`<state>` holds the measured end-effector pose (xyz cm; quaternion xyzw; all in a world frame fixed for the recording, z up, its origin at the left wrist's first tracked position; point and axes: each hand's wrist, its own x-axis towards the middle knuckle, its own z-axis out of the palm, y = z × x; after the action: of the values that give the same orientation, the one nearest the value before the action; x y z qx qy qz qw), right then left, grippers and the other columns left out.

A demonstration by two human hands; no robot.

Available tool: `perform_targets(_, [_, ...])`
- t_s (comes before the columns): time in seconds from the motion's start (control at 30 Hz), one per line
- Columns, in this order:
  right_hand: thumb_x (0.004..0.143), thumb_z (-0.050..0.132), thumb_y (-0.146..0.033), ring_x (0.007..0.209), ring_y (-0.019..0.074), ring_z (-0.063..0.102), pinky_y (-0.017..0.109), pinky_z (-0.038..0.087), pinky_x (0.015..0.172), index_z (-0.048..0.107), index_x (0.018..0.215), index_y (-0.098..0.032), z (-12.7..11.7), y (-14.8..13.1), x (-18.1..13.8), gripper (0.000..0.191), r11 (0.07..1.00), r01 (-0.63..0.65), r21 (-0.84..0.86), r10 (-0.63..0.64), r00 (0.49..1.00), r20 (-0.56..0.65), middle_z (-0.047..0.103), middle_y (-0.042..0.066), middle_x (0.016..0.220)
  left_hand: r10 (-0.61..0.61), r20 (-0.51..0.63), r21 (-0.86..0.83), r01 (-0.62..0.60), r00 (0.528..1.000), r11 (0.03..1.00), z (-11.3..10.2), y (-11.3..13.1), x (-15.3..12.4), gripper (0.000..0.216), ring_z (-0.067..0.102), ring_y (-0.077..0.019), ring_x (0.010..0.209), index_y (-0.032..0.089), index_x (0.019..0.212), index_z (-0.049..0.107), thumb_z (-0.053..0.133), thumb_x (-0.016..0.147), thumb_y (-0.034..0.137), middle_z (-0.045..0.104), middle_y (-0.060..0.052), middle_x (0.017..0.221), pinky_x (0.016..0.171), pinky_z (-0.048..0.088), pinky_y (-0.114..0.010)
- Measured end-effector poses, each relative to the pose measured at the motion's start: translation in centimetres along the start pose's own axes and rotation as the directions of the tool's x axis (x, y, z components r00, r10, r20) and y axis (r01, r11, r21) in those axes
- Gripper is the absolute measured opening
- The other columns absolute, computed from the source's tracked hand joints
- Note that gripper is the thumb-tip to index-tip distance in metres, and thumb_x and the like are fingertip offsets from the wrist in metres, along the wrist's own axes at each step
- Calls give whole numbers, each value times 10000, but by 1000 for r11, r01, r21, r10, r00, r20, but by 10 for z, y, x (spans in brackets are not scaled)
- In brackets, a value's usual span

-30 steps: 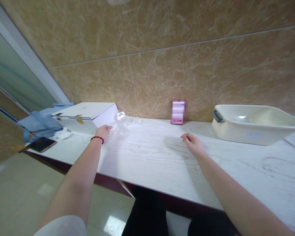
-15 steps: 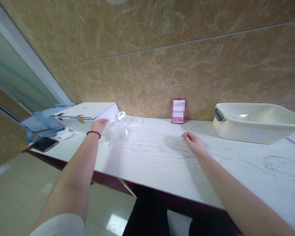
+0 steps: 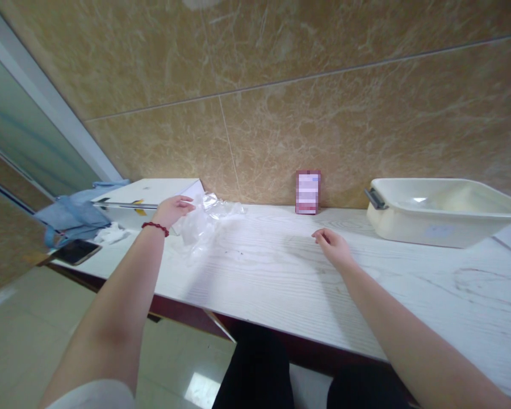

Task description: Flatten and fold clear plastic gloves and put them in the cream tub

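Note:
My left hand (image 3: pixel 174 211), with a red beaded bracelet at the wrist, hovers by the front right corner of a white box (image 3: pixel 162 192). Its fingers are stretched out and slightly apart, with nothing held. Just beyond them, crumpled clear plastic wrap (image 3: pixel 204 218) lies on the white wood-grain table (image 3: pixel 264 272); whether the fingertips touch it I cannot tell. My right hand (image 3: pixel 333 247) rests low over the table in a loose curl, and nothing shows in it. Behind that hand, a phone-like upright rectangle (image 3: pixel 308 193) with a blurred face leans against the wall.
A cream plastic tub (image 3: pixel 430 227) with a grey handle stands at the right. On the left are a light-blue cloth bag (image 3: pixel 74 213), white crumpled tissue (image 3: pixel 111 233) and a dark phone (image 3: pixel 77 251) near the table's edge. A brown marbled wall (image 3: pixel 281 125) runs behind.
My left hand has drawn slightly to the left and up, and its fingers have straightened away from the plastic wrap. The right hand has stayed nearly still.

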<state>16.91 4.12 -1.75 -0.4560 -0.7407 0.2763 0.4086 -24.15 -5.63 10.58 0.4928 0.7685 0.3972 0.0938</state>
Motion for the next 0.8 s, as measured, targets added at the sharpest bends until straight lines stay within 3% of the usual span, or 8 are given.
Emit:
perform_targets(0.13, [723,398,-345,549,118,474,236,363,530,549,732,-174,1,1,0,228,999,27,32,-27,999,19,534,4,600,72,71,37,-74,995,997,15,34,-10,382,569,-150,695,156,904,563,600,562,323,623,-13,740,617,433,-234])
perform_targets(0.37, [728,409,-363,603,119,503,250,403,591,533,772,-166,3,2,0,237,992,83,93,-85,996,21,548,17,646,292,222,-199,-250,930,948,43,93,-38,350,550,-122,667,162,958,503,549,649,318,567,4,718,592,439,-238])
perform_targets(0.6, [722,458,-367,653,113,518,275,423,659,469,953,-162,0,-7,-7,309,972,168,163,-178,983,49,560,16,704,516,261,-354,-417,816,837,49,133,-77,332,544,-98,680,190,1045,426,473,728,277,526,11,741,666,447,-257])
perform_targets(0.7, [708,495,-377,799,134,534,297,427,702,406,1046,-173,-7,-20,-13,404,953,174,250,-190,981,43,571,64,883,610,302,-373,-498,733,783,48,144,-94,300,533,-90,674,196,1042,450,435,752,272,522,2,758,664,441,-240])
perform_targets(0.8, [690,532,-378,982,161,482,312,425,743,344,1133,-209,-16,-45,-17,510,926,175,336,-211,975,72,507,99,1080,697,333,-342,-607,635,717,44,155,-109,220,523,-93,686,190,922,550,423,757,261,532,-17,782,674,429,-236])
